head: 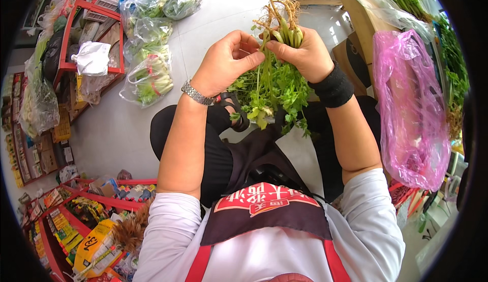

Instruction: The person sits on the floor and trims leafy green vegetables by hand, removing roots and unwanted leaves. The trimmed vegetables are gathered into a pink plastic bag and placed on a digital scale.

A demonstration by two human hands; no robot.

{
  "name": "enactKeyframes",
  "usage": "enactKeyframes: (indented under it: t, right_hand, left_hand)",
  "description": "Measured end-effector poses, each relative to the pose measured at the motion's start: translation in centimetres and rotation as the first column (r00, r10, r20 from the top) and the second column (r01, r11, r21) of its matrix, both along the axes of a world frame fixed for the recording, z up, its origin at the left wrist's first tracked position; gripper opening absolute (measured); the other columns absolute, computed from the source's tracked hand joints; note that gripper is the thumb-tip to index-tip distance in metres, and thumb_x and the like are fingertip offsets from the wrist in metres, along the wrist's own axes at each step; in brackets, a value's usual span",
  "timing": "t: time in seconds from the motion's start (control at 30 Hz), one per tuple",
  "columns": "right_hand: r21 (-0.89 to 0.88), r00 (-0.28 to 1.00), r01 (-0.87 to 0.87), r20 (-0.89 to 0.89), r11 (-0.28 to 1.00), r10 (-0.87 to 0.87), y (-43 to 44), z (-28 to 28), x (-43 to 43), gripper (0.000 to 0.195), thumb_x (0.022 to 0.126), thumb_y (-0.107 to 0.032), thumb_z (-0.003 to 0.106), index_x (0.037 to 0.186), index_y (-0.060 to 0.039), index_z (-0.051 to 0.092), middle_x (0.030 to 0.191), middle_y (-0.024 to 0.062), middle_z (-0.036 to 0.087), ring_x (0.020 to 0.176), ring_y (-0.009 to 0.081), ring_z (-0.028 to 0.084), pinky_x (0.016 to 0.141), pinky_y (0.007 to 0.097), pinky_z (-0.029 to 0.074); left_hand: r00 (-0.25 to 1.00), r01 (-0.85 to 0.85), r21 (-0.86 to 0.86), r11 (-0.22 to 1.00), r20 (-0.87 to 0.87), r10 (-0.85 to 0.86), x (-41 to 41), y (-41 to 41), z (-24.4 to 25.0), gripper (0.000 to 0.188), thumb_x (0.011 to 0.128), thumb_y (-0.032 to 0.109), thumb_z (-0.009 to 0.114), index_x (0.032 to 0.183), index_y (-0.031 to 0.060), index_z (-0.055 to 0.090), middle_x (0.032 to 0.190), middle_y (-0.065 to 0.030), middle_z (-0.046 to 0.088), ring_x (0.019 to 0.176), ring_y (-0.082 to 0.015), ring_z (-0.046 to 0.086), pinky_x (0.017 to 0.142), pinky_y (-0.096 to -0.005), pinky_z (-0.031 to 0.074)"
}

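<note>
A bunch of leafy green herbs, like coriander or celery, hangs upside down before me, its brown roots pointing away from me and its leaves towards my lap. My right hand, with a black wristband above it, is closed round the stems just below the roots. At the left edge of the bunch is my left hand, wearing a metal watch; its thumb and fingers are curled at a thin stem, and whether they pinch it is unclear. More loose greens lie low behind the bunch, partly hidden by it.
Clear bags of vegetables stand on the pale floor at left, beside a red metal rack. A pink plastic bag hangs by a wooden stand at right, near a cardboard box. Shelves of packaged goods fill the lower left.
</note>
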State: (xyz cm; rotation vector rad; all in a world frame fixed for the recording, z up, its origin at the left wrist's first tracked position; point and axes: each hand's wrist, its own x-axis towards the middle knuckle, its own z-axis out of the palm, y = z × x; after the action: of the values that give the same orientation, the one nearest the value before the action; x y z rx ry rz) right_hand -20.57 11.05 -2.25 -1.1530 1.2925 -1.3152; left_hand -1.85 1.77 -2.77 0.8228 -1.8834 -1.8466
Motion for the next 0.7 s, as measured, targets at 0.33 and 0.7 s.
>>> enactKeyframes:
  t: [0.33,0.7]
  right_hand:
    - [-0.029,0.991,0.013,-0.136,0.999,-0.017,-0.1,-0.8,-0.1,0.023,0.084,-0.015,0.071,0.097,0.0026,0.065,0.078,0.0044,0.067,0.070,0.0084,0.058,0.067,0.0280,0.050]
    - [-0.036,0.958,0.039,-0.283,0.999,-0.048,-0.2,-1.1,0.2,0.025,0.082,-0.018,0.070,0.093,0.0034,0.064,0.069,0.0077,0.064,0.062,0.0116,0.056,0.062,0.0308,0.049]
  left_hand:
    - [0.996,0.019,-0.027,0.999,0.092,-0.016,0.4,0.0,1.6,0.025,0.093,0.012,0.062,0.114,-0.0015,0.058,0.094,-0.0034,0.063,0.085,-0.0093,0.060,0.077,-0.0250,0.050]
    - [0.975,-0.077,-0.574,0.816,0.126,0.181,-0.2,0.7,2.0,0.017,0.085,0.020,0.071,0.087,0.0028,0.070,0.082,-0.0071,0.068,0.071,-0.0186,0.064,0.063,-0.0295,0.049]
